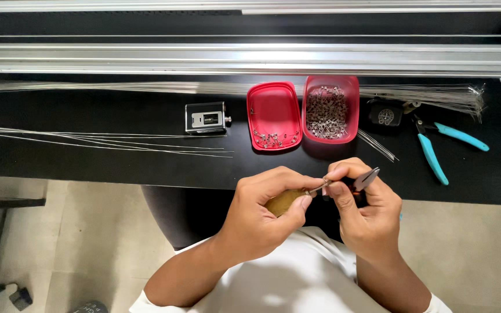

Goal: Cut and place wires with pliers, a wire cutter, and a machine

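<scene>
Hands: left hand (265, 211) is closed around a yellowish tool handle (283, 201); right hand (362, 215) pinches a small metal piece (326, 182) at the tool tip and also holds grey pliers (366, 178)
Placement: work is held near the body, before the black bench (111, 162); red box (330, 109) of small metal parts and its lid (273, 115) are kept within reach
Hidden: the metal piece's shape cannot be made out; the handle is largely covered by fingers

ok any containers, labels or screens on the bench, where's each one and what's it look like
Red tub: back centre of the bench, rounded rectangle, full of small metal pieces.
Red lid: flat, touching the tub's left side, a few pieces in it.
Small device: left of the lid, silver and black box with a pale front panel.
</scene>
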